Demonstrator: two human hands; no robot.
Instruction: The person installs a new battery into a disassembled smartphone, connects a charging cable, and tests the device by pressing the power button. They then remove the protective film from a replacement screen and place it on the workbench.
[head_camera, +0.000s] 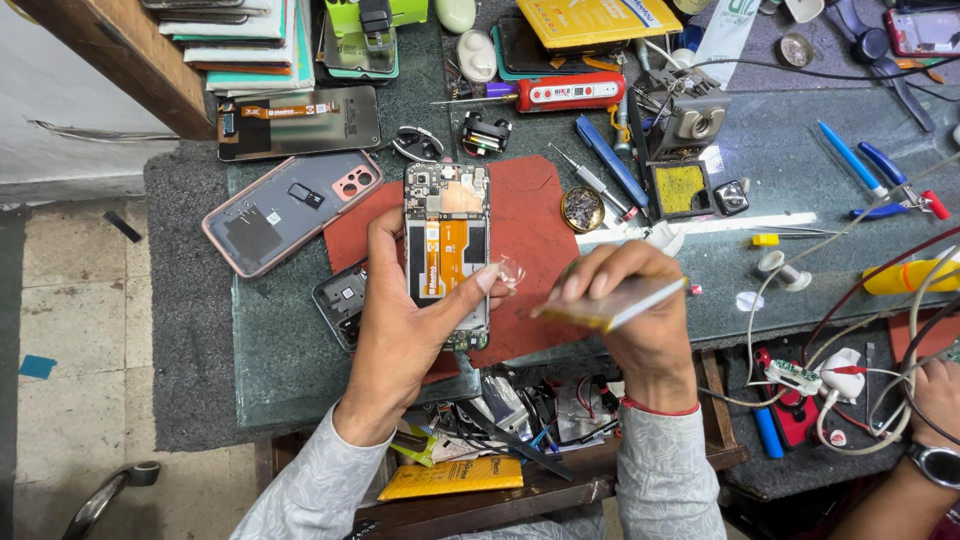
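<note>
Both hands work over an opened phone.
Left hand (400, 310) has its fingers clamped on the opened phone (447, 250) above the red mat (530, 240); right hand (625, 300) fingers grip a flat battery (612, 303) just beside it, over the bench (290, 350).

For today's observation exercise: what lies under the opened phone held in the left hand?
Under the opened phone lies a red mat on the glass-topped table. A dark phone back cover shows beside the left hand. The phone and hand hide whatever lies directly beneath them.
</note>
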